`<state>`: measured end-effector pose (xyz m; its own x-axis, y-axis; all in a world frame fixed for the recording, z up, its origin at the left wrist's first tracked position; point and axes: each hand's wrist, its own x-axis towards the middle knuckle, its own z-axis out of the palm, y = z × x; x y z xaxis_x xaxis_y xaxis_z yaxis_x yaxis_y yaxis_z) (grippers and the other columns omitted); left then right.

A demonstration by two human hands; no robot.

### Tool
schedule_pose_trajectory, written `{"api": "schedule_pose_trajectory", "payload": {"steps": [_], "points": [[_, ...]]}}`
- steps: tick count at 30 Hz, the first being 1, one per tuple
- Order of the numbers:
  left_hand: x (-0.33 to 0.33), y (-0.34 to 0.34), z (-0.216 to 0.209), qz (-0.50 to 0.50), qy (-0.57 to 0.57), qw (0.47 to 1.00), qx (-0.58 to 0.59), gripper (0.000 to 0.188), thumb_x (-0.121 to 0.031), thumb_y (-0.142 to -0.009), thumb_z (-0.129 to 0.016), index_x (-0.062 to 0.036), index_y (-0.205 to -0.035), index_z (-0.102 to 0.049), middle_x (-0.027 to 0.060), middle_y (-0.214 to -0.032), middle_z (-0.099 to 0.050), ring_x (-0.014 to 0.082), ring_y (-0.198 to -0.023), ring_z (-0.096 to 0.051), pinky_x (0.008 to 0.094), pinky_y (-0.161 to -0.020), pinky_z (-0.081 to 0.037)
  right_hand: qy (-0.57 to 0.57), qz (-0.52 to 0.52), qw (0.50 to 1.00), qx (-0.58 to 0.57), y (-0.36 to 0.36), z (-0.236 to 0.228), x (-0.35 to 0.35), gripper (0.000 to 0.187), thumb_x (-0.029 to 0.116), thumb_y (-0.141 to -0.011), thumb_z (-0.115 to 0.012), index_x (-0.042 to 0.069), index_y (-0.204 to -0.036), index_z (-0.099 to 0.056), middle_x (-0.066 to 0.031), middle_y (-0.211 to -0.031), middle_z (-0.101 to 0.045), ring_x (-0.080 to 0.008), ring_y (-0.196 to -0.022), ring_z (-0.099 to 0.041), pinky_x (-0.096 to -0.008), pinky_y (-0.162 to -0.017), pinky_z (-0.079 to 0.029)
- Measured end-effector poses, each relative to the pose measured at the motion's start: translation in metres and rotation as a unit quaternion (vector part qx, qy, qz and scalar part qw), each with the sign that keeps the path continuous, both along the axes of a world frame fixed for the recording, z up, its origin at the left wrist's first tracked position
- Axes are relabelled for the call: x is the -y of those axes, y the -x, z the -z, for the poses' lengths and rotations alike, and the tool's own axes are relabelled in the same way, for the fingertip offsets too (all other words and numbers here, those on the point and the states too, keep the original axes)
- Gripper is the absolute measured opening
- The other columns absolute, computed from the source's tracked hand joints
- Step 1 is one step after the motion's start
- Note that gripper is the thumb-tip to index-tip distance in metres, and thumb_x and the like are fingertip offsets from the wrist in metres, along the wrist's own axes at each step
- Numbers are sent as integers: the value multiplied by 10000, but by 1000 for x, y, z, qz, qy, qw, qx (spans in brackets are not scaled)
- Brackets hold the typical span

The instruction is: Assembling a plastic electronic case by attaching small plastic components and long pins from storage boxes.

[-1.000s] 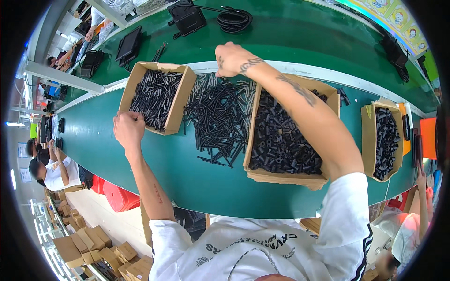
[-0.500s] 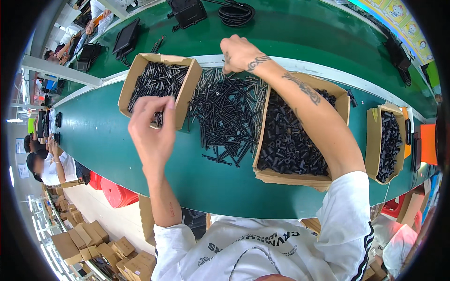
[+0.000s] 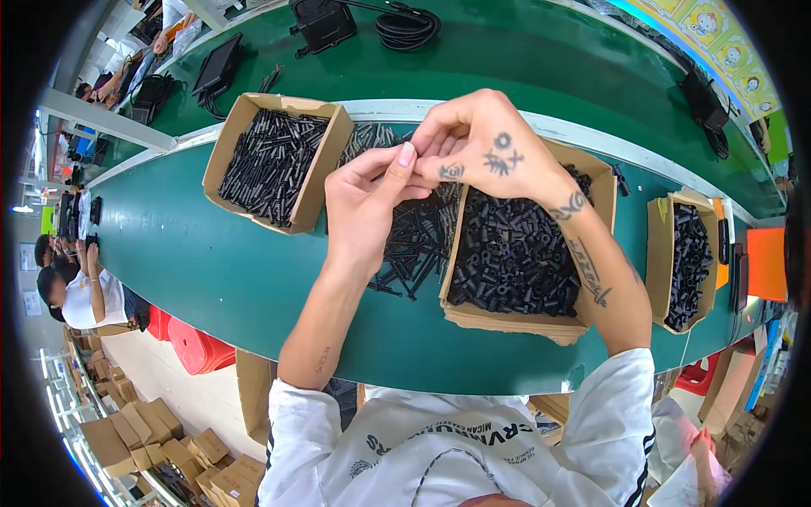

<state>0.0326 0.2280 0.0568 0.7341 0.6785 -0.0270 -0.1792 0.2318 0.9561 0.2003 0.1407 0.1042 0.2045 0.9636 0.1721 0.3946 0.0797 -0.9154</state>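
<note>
My left hand (image 3: pixel 365 198) and my right hand (image 3: pixel 490 144) meet fingertip to fingertip over the middle of the bench. Both are closed in a pinch, and what they hold is hidden by the fingers. Below them lies a loose pile of black screws (image 3: pixel 414 245), partly covered by my hands. To the left, an open cardboard box (image 3: pixel 331 160) holds many thin dark screw-like pieces (image 3: pixel 274 160). Under my right forearm, a larger cardboard box (image 3: pixel 515 328) is filled with small black plastic fittings (image 3: pixel 515 262).
Another cardboard box (image 3: pixel 656 262) of black parts stands at the right, beside an orange bin (image 3: pixel 767 264). Along the far green surface lie a black coiled cable (image 3: pixel 407 29) and black boxy devices (image 3: pixel 323 24). Red stools (image 3: pixel 198 345) and a seated person (image 3: pixel 89 296) are at the left.
My right hand has come back from the far edge of the pile toward me. My left hand has moved right from the left box, and the two now touch.
</note>
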Motion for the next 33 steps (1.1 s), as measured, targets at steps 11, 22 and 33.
{"api": "schedule_pose_trajectory", "payload": {"steps": [11, 22, 33], "points": [[-5, -12, 2, -90, 73, 983, 144, 230, -216, -1025, -677, 2, -1094, -697, 65, -1084, -698, 117, -964, -634, 279, -862, -500, -36, 25, 990, 138, 13, -7, 14, 155, 84, -870, -796, -23, -977, -764, -109, -766, -685, -168, -618, -566, -298, -577, -474], [-4, -13, 8, -106, 102, 973, 180, 217, -198, -1022, -677, 3, -1104, -686, 75, -1111, -677, 145, -962, -636, 306, -902, -511, -14, 34, 995, 89, 13, -4, 13, 154, 106, -877, -806, -7, -976, -775, -89, -788, -696, -148, -660, -595, -300, -589, -496], [1, -14, 13, -94, 87, 973, 191, 219, -198, -1026, -671, 8, -1102, -683, 79, -1093, -685, 155, -985, -640, 329, -926, -516, -12, 36, 998, 50, 12, 5, 12, 146, 85, -888, -799, -34, -962, -763, -82, -812, -690, -113, -686, -587, -274, -592, -492]]}}
